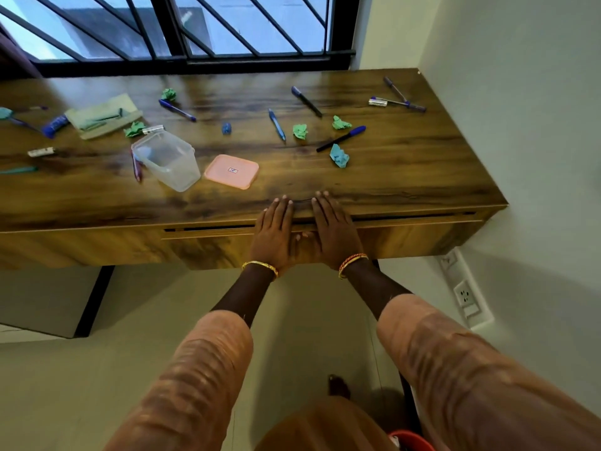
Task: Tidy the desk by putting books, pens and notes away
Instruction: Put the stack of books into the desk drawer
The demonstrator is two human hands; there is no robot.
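Wooden desk [406,177], under a barred window [182,27]. Left hand [273,236] and right hand [335,232]: side by side at the near edge, fingers straight and flat on the top, holding nothing. Clear plastic box [167,161], left of centre; pink lid [231,171] lies flat just beside it. Pens, scattered: blue pen [276,124], black marker [341,138]. Crumpled green notes, one [339,155] near the marker. Notebook [104,116], far left.
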